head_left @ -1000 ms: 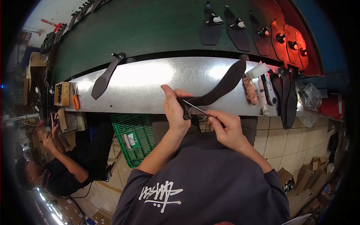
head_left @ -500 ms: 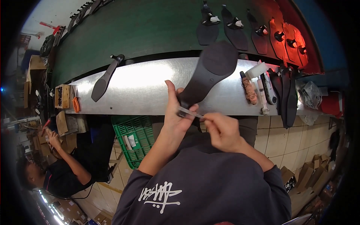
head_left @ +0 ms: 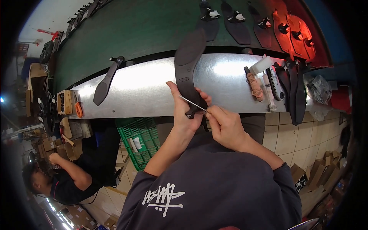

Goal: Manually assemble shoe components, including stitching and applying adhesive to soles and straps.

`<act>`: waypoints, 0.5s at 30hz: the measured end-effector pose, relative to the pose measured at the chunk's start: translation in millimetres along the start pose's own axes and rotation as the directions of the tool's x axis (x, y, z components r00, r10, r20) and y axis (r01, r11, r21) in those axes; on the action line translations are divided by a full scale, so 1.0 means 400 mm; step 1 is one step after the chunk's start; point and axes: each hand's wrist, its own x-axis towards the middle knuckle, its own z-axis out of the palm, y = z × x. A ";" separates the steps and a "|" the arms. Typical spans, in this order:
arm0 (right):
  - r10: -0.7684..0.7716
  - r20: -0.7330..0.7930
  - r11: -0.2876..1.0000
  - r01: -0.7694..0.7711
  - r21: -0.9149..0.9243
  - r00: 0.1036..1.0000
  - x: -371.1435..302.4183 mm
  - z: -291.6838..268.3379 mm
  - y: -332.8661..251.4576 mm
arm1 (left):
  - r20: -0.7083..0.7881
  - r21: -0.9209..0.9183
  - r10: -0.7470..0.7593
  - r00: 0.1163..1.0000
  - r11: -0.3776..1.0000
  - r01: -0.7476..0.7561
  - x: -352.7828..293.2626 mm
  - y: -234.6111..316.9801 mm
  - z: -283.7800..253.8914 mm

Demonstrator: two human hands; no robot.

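My left hand (head_left: 186,117) is closed around the heel end of a dark heeled shoe sole (head_left: 185,79). The sole's wide front part points away from me over the metal ledge, and its flat underside is turned up. Pinched in the fingers of my right hand (head_left: 229,129) is a thin, pale, blade-like strip (head_left: 191,102). It slants across the sole close to the heel. The view does not settle whether it touches the sole, and my right fingers hide its near end. A second heeled sole (head_left: 105,86) lies on the ledge to the left.
On the metal ledge (head_left: 145,96) lie a wrapped tool (head_left: 255,87), a utility knife (head_left: 276,86) and several dark soles (head_left: 295,96). More heeled soles (head_left: 235,27) rest on the green surface beyond, some under red light. A green crate (head_left: 143,143) stands below; a co-worker (head_left: 65,172) is at left.
The sole's front has swung left and now stands more upright. The strip has risen a little and tilts more steeply. At left, the co-worker's hand has come down, away from a tool.
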 end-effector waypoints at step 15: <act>0.001 0.067 0.995 -0.008 0.096 0.998 -0.015 -0.014 -0.005 | 0.066 0.112 -0.137 0.988 0.985 0.129 0.049 0.024 -0.061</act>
